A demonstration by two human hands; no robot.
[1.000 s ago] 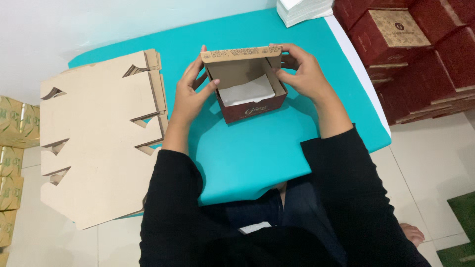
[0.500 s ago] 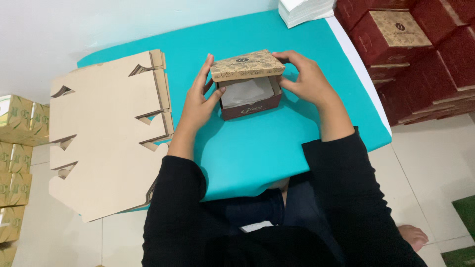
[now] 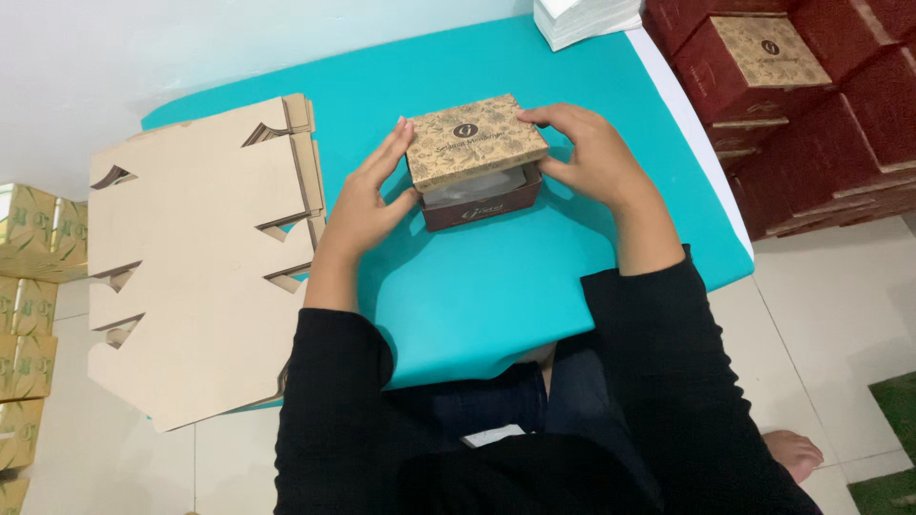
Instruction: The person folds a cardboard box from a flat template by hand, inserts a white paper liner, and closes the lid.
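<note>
Between the left hand [image 3: 367, 195] and right hand [image 3: 592, 157], both gripping, sits the box [image 3: 474, 162].

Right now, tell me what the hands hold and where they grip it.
Both hold the box: the left hand at its left side, the right hand at its right side, fingers on the lid's edge.
</note>
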